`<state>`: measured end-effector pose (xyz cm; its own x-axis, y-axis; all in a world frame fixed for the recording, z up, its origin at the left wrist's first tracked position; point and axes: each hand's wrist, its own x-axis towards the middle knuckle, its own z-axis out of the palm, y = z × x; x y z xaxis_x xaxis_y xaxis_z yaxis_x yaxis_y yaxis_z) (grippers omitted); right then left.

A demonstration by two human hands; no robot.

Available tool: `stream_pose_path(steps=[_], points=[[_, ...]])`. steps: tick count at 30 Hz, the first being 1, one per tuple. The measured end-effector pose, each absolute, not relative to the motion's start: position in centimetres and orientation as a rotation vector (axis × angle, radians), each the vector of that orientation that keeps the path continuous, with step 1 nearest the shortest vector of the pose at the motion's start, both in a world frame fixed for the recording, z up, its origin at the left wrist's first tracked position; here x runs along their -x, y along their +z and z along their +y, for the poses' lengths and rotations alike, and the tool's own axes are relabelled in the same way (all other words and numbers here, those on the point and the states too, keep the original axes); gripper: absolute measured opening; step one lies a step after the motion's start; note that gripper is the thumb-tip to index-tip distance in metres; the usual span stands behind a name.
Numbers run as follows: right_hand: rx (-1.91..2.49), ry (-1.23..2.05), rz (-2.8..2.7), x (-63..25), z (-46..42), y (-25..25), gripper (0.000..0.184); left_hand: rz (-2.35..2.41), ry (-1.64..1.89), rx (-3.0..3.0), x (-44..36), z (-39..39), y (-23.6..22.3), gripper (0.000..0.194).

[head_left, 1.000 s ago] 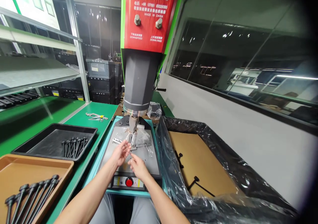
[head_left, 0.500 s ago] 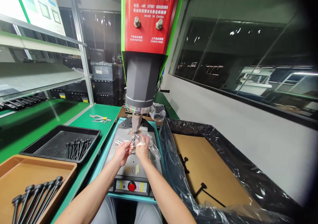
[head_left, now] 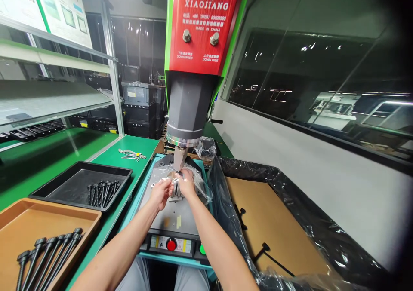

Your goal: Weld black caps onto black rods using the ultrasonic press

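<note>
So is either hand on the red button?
No, the left hand and the right hand are both up by the metal tip, away from the red button.

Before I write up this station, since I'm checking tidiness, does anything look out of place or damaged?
Loose black stemmed parts lie at odd angles on brown cardboard, unlike those grouped in the orange-brown tray. Crumpled clear plastic film below the grey metal horn also looks untidy, though perhaps intended. No damage shows.
</note>
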<state>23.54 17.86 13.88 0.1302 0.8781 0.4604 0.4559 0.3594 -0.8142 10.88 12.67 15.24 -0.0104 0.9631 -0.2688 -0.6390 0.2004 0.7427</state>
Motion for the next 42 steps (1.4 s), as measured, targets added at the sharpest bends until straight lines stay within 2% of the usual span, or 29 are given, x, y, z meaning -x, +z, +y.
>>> stream_pose_path(steps=[4, 8, 12, 18, 21, 24, 31, 33, 36, 42], points=[[1.262, 0.601, -1.469, -24.0, 14.1, 12.1, 0.021, 0.889, 1.354, -0.476, -10.8, 12.4, 14.6, 0.009], [1.148, 0.909, -1.46, -24.1, 8.5, 10.1, 0.019, 0.941, 1.322, -0.481, -10.5, 11.8, 13.3, 0.01], [0.984, 1.114, -1.325, -24.4, 4.3, 10.9, 0.028, 1.014, 1.248, -0.482, -9.6, 10.2, 11.7, 0.022], [0.911, 0.986, -1.392, -24.2, 2.3, 13.5, 0.029, 0.983, 1.073, -0.973, -7.9, 4.3, 10.6, 0.04], [0.849, 0.983, -1.415, -23.5, 1.9, 13.9, 0.03, 0.849, 1.009, -1.331, -7.2, 1.8, 11.2, 0.03], [0.795, 1.113, -1.314, -22.6, 2.1, 14.1, 0.035, 0.927, 0.997, -1.455, -6.4, 0.3, 11.9, 0.02], [0.731, 1.311, -1.13, -21.3, 3.1, 14.7, 0.04, 0.968, 0.87, -1.312, -3.7, -2.8, 13.3, 0.033], [0.72, 1.3, -1.172, -20.7, 2.7, 14.9, 0.041, 1.049, 0.914, -1.413, -2.8, -3.5, 13.8, 0.033], [0.698, 1.232, -1.298, -19.5, 1.5, 15.1, 0.038, 1.175, 0.954, -1.587, -1.7, -4.1, 14.5, 0.023], [0.614, 0.944, -1.692, -17.4, -0.8, 15.7, 0.024, 1.264, 1.083, -1.576, -1.2, -4.4, 14.9, 0.013]])
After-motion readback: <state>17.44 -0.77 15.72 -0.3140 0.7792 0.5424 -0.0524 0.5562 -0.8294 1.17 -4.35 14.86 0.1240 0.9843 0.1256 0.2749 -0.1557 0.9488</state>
